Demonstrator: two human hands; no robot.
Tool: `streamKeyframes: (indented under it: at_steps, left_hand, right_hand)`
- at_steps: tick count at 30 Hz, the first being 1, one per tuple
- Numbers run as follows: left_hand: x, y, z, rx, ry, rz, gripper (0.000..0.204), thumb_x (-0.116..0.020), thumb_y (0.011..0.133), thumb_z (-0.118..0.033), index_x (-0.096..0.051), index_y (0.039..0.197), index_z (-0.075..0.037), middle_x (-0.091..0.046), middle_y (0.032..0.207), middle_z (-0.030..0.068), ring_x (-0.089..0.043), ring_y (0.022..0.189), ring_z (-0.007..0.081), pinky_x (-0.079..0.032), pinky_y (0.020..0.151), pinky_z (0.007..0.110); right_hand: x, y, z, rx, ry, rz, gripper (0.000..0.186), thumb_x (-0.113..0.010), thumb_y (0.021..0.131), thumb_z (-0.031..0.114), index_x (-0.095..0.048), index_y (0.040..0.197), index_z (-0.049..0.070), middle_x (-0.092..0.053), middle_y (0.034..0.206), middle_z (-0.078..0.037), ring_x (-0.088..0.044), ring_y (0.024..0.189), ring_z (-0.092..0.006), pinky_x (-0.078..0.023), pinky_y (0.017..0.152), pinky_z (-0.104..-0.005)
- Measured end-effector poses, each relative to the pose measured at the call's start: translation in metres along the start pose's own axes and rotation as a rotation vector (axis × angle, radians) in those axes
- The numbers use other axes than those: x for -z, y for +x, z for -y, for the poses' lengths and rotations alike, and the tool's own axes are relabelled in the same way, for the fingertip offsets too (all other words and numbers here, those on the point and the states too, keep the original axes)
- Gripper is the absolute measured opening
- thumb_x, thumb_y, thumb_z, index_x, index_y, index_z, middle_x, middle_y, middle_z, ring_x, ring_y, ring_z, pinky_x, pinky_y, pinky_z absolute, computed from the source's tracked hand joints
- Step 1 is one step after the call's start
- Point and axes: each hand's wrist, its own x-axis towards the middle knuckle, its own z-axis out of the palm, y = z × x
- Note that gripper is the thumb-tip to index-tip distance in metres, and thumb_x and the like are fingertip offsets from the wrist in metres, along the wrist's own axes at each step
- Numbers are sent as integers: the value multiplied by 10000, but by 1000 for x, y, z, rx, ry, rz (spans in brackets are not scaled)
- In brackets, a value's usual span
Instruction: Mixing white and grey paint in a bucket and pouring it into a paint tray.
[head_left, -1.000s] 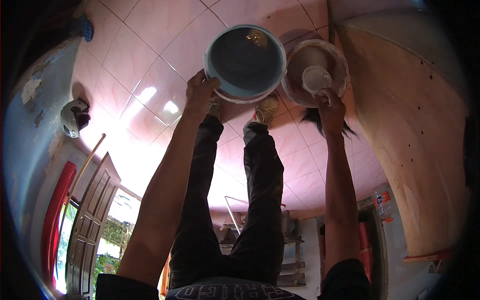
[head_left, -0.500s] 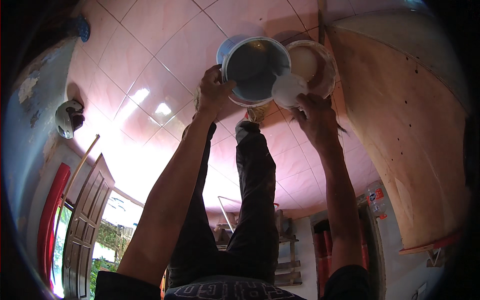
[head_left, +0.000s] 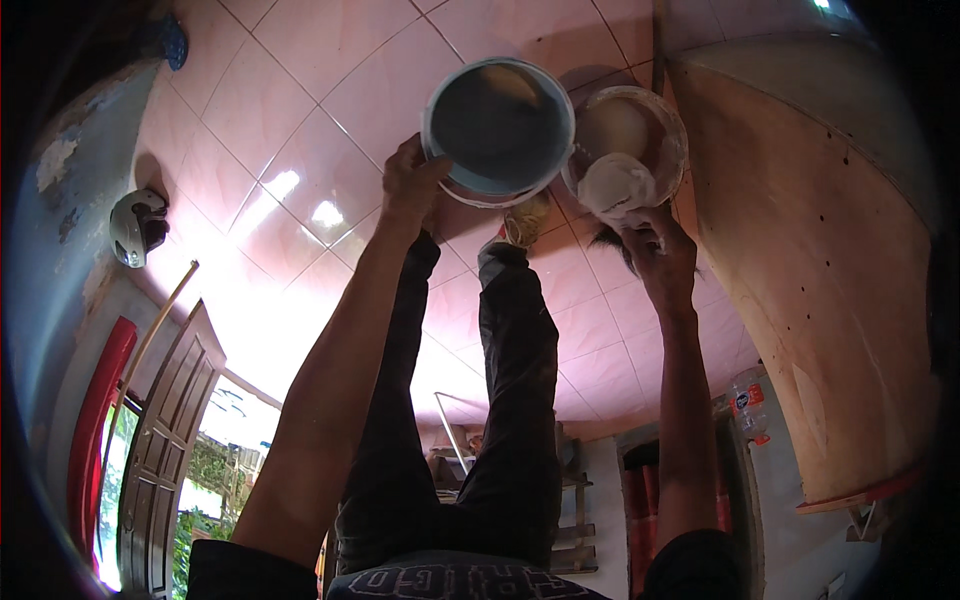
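My left hand [head_left: 412, 178] grips the left side of a round bucket [head_left: 441, 180], its thumb over the rim. The bucket has a pale blue wall and looks dark inside; what it holds, if anything, is hard to tell. To the right stands a second round tub [head_left: 676, 130] with a white-smeared rim and a pale round patch inside. My right hand [head_left: 662, 245] is closed on a small whitish scoop [head_left: 612, 184], held over the near part of that tub. How the fingers wrap the scoop is partly hidden.
Pink tiled floor [head_left: 300, 110] lies around the buckets. A curved tan panel [head_left: 800, 260] rises close on the right. My feet stand just behind the buckets. On the left are a helmet [head_left: 139, 228], a wooden pole [head_left: 150, 340] and an open brown door [head_left: 172, 450].
The scoop has moved right, from the bucket's edge to over the tub, and has tipped. The bucket in my left hand has shifted slightly left and up.
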Motion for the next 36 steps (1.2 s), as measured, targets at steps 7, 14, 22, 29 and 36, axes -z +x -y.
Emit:
streamKeyframes:
  at_steps: [7, 14, 22, 29, 36]
  left_hand:
    - [35, 10, 17, 60, -147, -103, 299, -666, 802, -123, -643, 1075, -4, -639, 987, 82, -644, 858, 180, -553, 765, 339]
    - [78, 3, 36, -7, -62, -112, 179, -540, 915, -90, -551, 1033, 43, -532, 993, 126, -602, 986, 241, -571, 895, 413]
    - [111, -27, 26, 57, -262, -193, 215, -543, 866, -99, -559, 1030, 38, -563, 1024, 122, -593, 963, 252, -539, 890, 424]
    - [139, -76, -22, 21, -356, -249, 204, -565, 846, -104, -555, 1010, 16, -545, 985, 108, -584, 939, 245, -537, 891, 441]
    - [216, -217, -154, 66, -385, -316, 167, -562, 838, -68, -584, 994, -13, -576, 966, 89, -602, 937, 238, -545, 862, 444]
  right_hand:
    - [-38, 52, -105, -71, -224, -170, 320, -778, 812, 182, -666, 1088, 66, -717, 961, -195, -728, 894, -309, -575, 760, -402]
    - [-67, 78, -160, -295, -466, -214, 389, -710, 842, 251, -665, 1181, 66, -707, 1017, -219, -679, 987, -413, -539, 855, -489]
    - [-77, 36, -192, -529, -41, -816, 404, -724, 884, 263, -607, 1196, 36, -694, 1105, -182, -674, 988, -321, -516, 862, -449]
    - [-57, 65, -162, -808, 712, -541, 479, -640, 924, 382, -592, 1301, 91, -654, 1112, -86, -609, 1009, -211, -453, 826, -434]
    - [-10, 42, 75, -721, 1118, -589, 223, -615, 946, 345, -599, 897, 127, -549, 744, 8, -545, 695, -131, -427, 635, -321]
